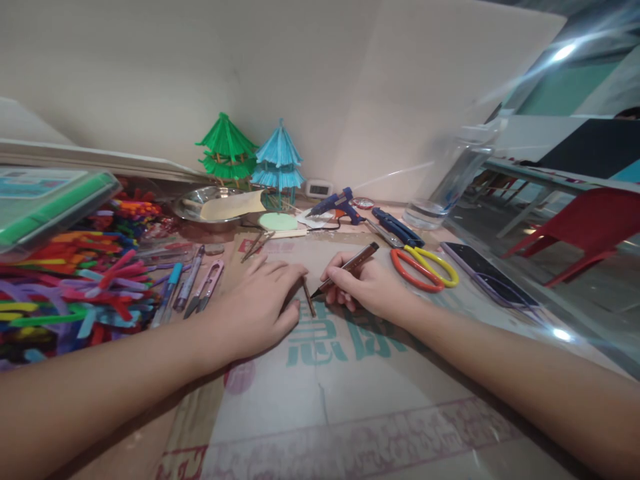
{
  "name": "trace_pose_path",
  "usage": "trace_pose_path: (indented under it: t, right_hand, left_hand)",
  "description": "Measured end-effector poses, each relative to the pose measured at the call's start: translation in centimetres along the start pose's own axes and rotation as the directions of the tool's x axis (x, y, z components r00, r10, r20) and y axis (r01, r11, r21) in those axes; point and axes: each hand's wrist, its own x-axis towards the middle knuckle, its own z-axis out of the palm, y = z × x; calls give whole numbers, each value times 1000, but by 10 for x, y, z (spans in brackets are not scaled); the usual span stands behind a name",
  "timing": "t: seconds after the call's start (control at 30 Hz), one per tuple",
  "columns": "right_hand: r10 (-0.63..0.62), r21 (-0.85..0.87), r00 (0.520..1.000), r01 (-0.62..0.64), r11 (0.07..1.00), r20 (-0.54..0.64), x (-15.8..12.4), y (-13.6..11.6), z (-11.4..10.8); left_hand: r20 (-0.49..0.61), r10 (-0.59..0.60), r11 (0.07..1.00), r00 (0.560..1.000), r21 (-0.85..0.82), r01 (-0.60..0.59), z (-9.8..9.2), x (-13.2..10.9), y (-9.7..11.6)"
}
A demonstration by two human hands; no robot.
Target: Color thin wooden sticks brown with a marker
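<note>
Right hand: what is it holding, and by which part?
The right hand holds a slender dark-brown marker pen by the lower barrel, near its black tip.

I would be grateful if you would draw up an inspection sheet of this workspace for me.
Surface: printed sheet across the middle and front.
Things in use: marker, its tip at a thin stick; whether they touch is unclear.
Clutter: pipe cleaners heaped on the left; scissors and phone on the right; glue gun towards the back.
Left hand: palm down, index finger at the stick's far end.
Right hand: gripping the marker.
Cables: dark cord near the glue gun; its course is unclear.
Surroundings: pale wall behind; red chair off to the right.
</note>
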Motion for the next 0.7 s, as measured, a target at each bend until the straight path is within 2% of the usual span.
trace_pose_path:
  t: [0.2,0.47,0.7]
  right_hand:
    - [-9,23,1000,9,1000,-4,-1,0,0]
    - [-18,28,1000,19,999,-20,1,2,1]
    - [24,-3,998,-23,1000,62,0,1,-1]
  left_hand:
    - [30,24,1000,999,-20,-23,-2,1,1]
    - [18,23,1000,1000,-14,-23,-2,1,1]
    - [19,34,999,999,-18,-34,-3,1,1]
